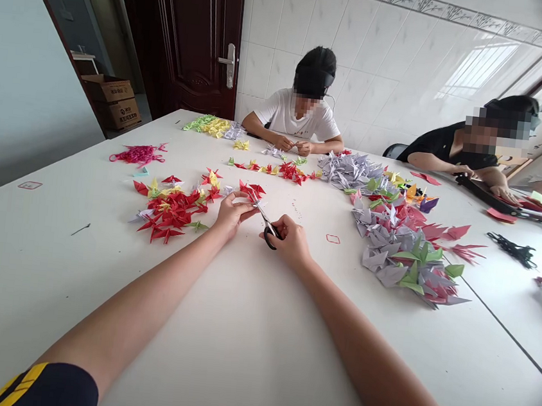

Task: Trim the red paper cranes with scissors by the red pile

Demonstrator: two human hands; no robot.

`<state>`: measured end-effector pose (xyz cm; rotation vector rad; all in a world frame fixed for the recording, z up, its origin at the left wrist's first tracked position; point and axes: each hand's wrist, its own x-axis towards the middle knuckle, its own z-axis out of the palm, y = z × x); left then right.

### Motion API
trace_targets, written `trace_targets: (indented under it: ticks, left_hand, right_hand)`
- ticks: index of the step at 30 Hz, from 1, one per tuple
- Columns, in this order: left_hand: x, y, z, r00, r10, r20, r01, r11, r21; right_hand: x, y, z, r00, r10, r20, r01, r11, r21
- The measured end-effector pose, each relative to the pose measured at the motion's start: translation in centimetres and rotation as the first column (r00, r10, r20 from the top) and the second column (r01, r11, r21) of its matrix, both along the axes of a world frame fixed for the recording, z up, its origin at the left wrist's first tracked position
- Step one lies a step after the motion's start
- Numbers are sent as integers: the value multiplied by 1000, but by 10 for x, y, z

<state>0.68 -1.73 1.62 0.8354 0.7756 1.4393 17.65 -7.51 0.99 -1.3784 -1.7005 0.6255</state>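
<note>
My right hand (292, 239) is closed around the black handles of a small pair of scissors (271, 235). Its blades point up and left, reaching the fingertips of my left hand (234, 212). Those left fingers are pinched together at a red folded paper crane (255, 191), partly hidden by fingers and blades. Left of that hand lies a loose pile of red, yellow and white paper cranes (173, 212) on the white table (238, 329). Tiny scraps (296, 207) are scattered near the scissors.
Large heaps of lilac, pink and green cranes (393, 235) spread on the right. Pink string (138, 153) lies at the left, black cord (512, 250) at the right. Across the table, one person (296, 115) handles small pieces; another (450, 154) works beside a long black tool (485, 194).
</note>
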Motion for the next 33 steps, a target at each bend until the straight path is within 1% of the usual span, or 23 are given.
trace_targets:
  ticks: [9, 15, 26, 33]
  left_hand:
    - [0, 3, -3, 1000, -27, 2, 27, 1000, 7]
    - [1, 1, -2, 998, -62, -2, 62, 998, 9]
    - [1, 0, 0, 999, -41, 4, 41, 999, -11]
    - [0, 1, -1, 999, -54, -11, 54, 998, 12]
  right_hand:
    - [1, -1, 2, 1000, -12, -1, 12, 1000, 15]
    - [0, -2, 3, 1000, -9, -11, 9, 1000, 13]
    - [1, 0, 3, 1000, -9, 6, 9, 1000, 6]
    - [1, -1, 1, 1000, -6, -2, 6, 1000, 7]
